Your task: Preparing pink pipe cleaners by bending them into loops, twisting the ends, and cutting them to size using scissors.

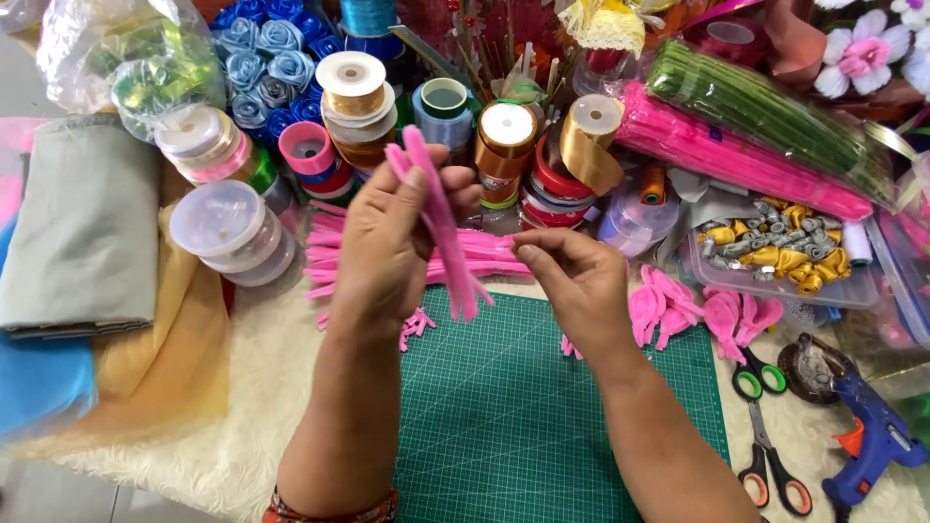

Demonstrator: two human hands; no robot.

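- Pipe cleaners (441, 228): fuzzy pink, matt.
- Mat (504, 416): smooth green, matt, gridded.
- Ribbon spools (506, 136): glossy satin.
- Rug (232, 455): shaggy cream fur.
- Scissors (765, 436): metal blades, plastic handles.
- Glue gun (877, 436): blue plastic.
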